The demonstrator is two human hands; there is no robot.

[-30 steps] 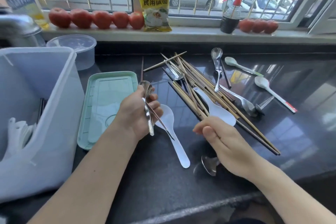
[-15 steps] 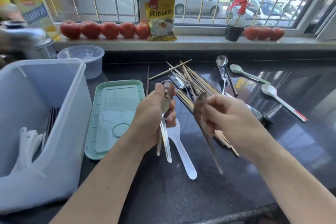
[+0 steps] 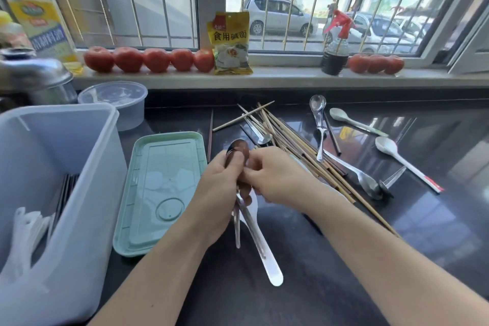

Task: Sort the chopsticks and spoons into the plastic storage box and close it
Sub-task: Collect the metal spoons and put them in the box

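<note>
Both hands on steel spoons (image 3: pixel 237 152).
Left hand (image 3: pixel 221 188) grips the glossy bundle, bowls up, handles down; right hand (image 3: pixel 275 180) pinches it.

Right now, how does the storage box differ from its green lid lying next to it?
The storage box is translucent white and stands upright and open; the green lid is opaque mint green and lies flat on the counter. The storage box is tall and deep, the green lid shallow. The storage box already holds utensils; nothing lies on the green lid. Both are plastic with rounded corners.
</note>
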